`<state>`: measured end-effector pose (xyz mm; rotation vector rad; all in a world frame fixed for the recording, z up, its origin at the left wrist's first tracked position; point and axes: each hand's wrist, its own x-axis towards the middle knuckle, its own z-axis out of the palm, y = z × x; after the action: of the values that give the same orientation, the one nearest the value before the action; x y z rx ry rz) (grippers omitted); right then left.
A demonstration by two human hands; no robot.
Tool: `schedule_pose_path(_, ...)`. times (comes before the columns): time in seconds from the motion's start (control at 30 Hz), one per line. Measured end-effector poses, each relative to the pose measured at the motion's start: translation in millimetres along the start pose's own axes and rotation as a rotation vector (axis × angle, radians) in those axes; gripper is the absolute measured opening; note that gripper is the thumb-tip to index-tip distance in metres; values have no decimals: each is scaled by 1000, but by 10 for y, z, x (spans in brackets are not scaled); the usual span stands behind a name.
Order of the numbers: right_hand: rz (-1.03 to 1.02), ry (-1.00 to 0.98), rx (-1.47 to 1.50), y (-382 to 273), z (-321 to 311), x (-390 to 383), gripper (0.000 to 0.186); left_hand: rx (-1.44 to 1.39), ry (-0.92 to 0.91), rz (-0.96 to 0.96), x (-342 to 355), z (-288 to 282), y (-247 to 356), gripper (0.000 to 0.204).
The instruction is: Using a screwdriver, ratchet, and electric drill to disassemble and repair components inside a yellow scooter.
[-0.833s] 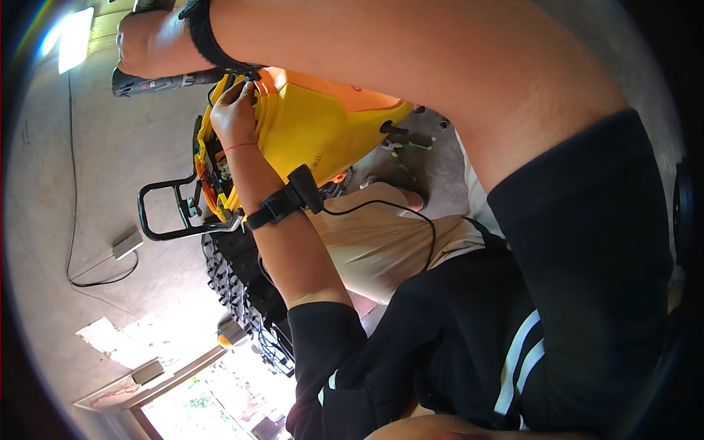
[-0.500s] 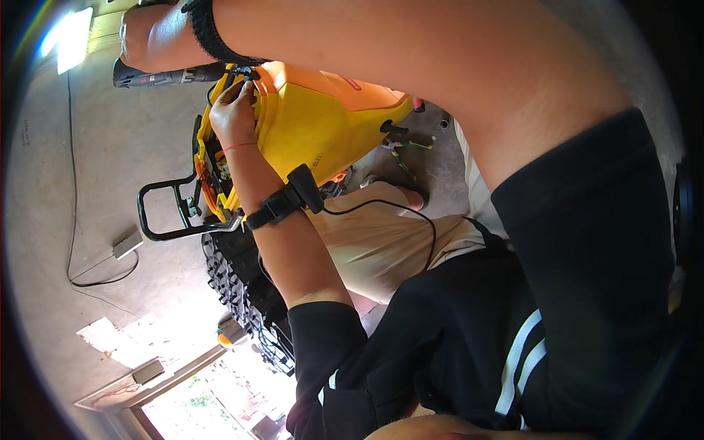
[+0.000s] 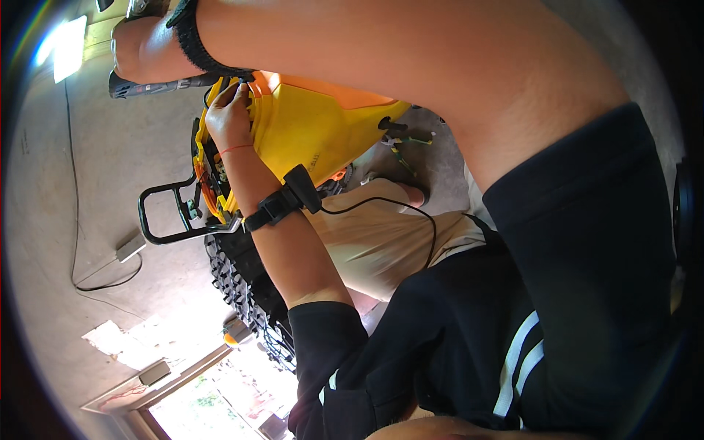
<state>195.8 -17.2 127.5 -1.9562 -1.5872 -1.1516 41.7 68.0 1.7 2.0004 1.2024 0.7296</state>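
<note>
A small off-road vehicle with yellow and orange body panels (image 3: 301, 136) is in front of me, with a black tube bumper (image 3: 144, 213) and a knobby black tyre (image 3: 238, 282). My left hand (image 3: 230, 121) is at the panel's upper edge, fingers pinched together against small black parts; what they hold is hidden. Across the top of the view reaches my right arm. Its fist-like right hand (image 3: 139, 50) is by a dark bar with pale markings (image 3: 158, 86), near something silvery (image 3: 139, 7). The right fingers are mostly out of sight, and their hold cannot be made out.
Pliers with green-yellow handles (image 3: 400, 155) lie on the floor beyond the panel. A black cable (image 3: 400, 203) runs from the device (image 3: 302, 189) strapped to my left forearm. On the wall are a power strip (image 3: 130, 248) and a lit lamp (image 3: 70, 50).
The view has shifted slightly. My right hand and forearm sit a little lower and further left. My left hand stays pinched at the panel edge, with its fingers slightly shifted.
</note>
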Motion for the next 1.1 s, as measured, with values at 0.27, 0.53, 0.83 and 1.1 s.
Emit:
schedule_pose_path(0.27,14,-2,1,37,16,-18,22,136,41,-22,-153,34,188,30)
schedule_pose_path(0.53,18,-5,2,7,-16,41,22,57,13,6,-56,27,70,30)
schedule_pose_path(0.83,24,-8,-5,-31,-57,93,22,46,9,24,-47,11,32,30)
schedule_pose_path(1.1,27,-9,-19,-42,-65,91,23,67,-2,24,-4,1,21,30)
